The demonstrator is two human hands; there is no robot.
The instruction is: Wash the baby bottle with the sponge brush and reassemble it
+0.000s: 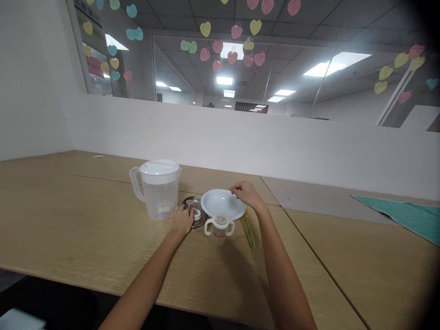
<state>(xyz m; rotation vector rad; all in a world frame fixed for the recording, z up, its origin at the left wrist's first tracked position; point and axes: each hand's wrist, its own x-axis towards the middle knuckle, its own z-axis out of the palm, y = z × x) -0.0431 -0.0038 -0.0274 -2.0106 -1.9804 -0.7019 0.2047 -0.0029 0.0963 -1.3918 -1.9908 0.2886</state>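
Observation:
My left hand lies at the left edge of a small round metal tray, fingers closed over its rim. On the tray are a white ring-shaped piece and some clear parts, partly covered by my fingers. At the far right rim of a white bowl, my right hand has its fingers pinched together; whether anything is between them cannot be made out. In front of the bowl stands an uncapped clear baby bottle with two white handles and red lettering. A green-handled brush lies right of it.
A clear plastic pitcher with a white lid stands just left of the tray. A green cloth lies at the far right of the wooden table. Behind is a white wall with a window above, dotted with heart-shaped notes.

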